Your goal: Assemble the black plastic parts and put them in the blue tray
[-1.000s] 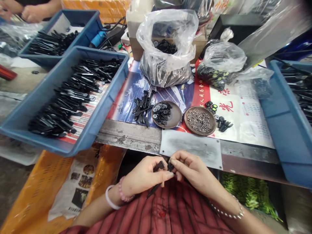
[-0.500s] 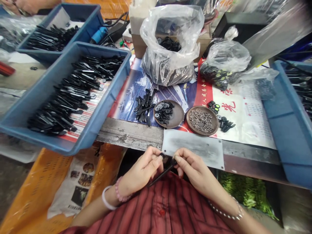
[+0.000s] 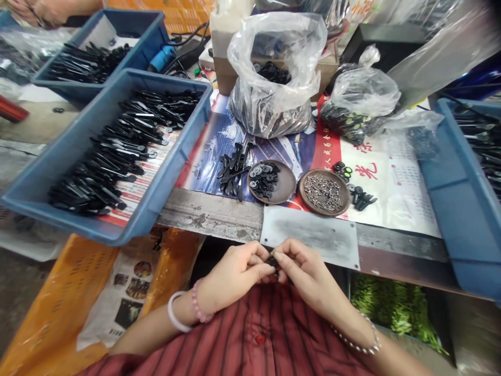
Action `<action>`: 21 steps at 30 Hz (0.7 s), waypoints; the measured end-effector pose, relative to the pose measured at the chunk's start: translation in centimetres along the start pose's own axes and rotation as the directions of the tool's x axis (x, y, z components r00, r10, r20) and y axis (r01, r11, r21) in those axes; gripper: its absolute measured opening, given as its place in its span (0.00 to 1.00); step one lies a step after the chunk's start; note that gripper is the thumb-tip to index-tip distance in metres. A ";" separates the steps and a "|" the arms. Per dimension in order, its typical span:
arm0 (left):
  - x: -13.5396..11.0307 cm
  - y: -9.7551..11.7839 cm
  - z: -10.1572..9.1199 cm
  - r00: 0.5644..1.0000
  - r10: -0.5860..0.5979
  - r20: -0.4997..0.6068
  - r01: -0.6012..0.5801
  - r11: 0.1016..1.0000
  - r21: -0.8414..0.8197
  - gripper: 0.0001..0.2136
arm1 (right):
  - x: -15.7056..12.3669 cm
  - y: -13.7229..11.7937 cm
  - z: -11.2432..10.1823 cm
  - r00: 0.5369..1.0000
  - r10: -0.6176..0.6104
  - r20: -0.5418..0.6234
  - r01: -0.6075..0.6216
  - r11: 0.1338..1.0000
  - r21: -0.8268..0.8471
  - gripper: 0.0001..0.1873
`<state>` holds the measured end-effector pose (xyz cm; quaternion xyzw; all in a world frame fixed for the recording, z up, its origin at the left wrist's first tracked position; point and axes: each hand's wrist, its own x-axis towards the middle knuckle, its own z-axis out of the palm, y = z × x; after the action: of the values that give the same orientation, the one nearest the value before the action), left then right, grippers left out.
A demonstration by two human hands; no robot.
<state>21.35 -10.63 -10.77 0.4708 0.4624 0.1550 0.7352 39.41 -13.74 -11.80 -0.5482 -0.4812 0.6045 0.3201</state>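
Note:
My left hand (image 3: 238, 271) and my right hand (image 3: 303, 269) meet in front of the striped shirt, just below the table edge. Fingers of both are closed in a pinch on a small black part (image 3: 272, 260), mostly hidden by the fingertips. Beyond them a grey metal plate (image 3: 309, 235) lies on the table edge. Behind it stand a round dish (image 3: 287, 190) with black discs and another dish (image 3: 344, 206) full of small metal pins. A pile of long black parts (image 3: 234, 169) lies left of the dishes.
A blue bin (image 3: 136, 222) of long black parts stands left, another blue bin (image 3: 457, 230) right. An open plastic bag (image 3: 270, 112) and a tied bag (image 3: 362, 99) stand at the back. Another person's hand (image 3: 50, 10) shows at upper left.
My hands have come together, the left moving right toward the right hand. The long black piece that pointed down-left from my right fingers no longer shows; the held parts are now mostly covered.

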 end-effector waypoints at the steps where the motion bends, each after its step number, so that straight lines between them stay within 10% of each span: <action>1: 0.2 -0.1 0.1 1.000 -0.001 -0.017 0.001 1.000 -0.025 0.07 | 0.0 0.1 0.0 1.000 0.013 -0.001 -0.013 0.999 0.030 0.23; 12: 0.9 -0.6 0.7 0.981 -0.017 0.191 0.096 0.905 -0.415 0.12 | -0.3 1.6 0.3 0.988 0.014 0.153 -0.111 0.753 0.648 0.12; 21: 1.0 -1.0 1.3 0.976 0.016 0.218 0.080 0.902 -0.424 0.15 | -0.1 2.3 0.1 0.979 -0.116 0.167 -0.017 0.770 0.638 0.13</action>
<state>22.72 -11.24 -11.96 0.3031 0.3417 0.1888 0.8693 39.66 -14.60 -13.90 -0.3322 -0.2919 0.7739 0.4533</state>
